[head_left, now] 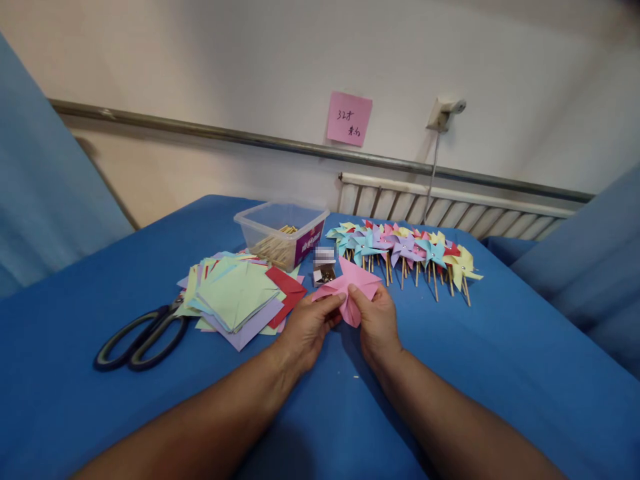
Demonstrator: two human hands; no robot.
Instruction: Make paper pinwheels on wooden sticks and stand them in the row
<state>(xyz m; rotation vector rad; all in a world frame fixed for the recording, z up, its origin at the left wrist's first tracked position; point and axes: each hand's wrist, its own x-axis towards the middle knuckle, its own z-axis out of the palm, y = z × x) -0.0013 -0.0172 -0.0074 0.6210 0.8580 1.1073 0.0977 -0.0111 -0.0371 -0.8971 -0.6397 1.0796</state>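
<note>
Both hands are gripping one pink paper pinwheel [361,279] above the blue-covered table [460,387]: the left hand [310,327] is closing on its left side, and the right hand [379,321] is pressing a thumb near its middle. Some corners are being folded inward; no stick is showing on it, and I cannot tell if a pin is already inside. To the right, many finished pinwheels [404,247] are lying close together on their sticks, so a good part is looking done. On the left, a thick pile of coloured paper squares [240,293] is waiting, partly covering the scissors [155,337]. Wooden sticks [280,248] are remaining in the clear plastic tub [311,241], and small metal fasteners [327,275] in a little box [318,277], so in my judgement much is being left.
</note>
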